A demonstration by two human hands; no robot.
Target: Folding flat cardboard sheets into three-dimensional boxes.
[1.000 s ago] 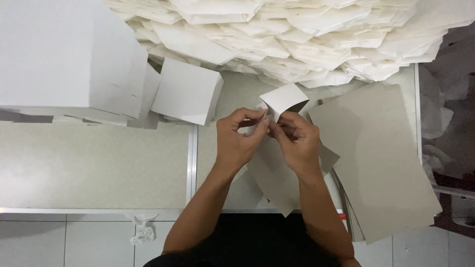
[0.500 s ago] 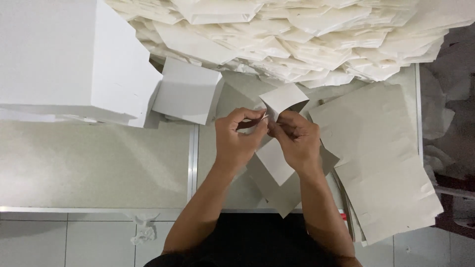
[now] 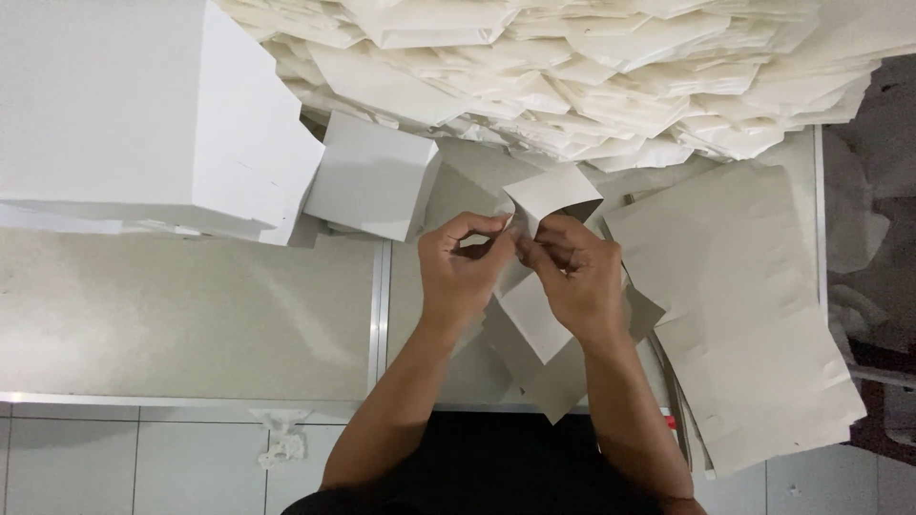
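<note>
A flat grey-white sheet of cut cardboard point(image 3: 534, 319) is held above the pale table, partly folded. Its upper flap point(image 3: 553, 194) stands bent up and away from the body, white side showing, while the lower panels hang down toward the table edge, ending in a point. The middle crease is hidden, apparently pinched.

Dim, even overhead light, brightest on the white box point(image 3: 124, 105) at upper left. Soft shadows under hands and paper. Dark, murky right edge. Sharp focus throughout, no glare.
</note>
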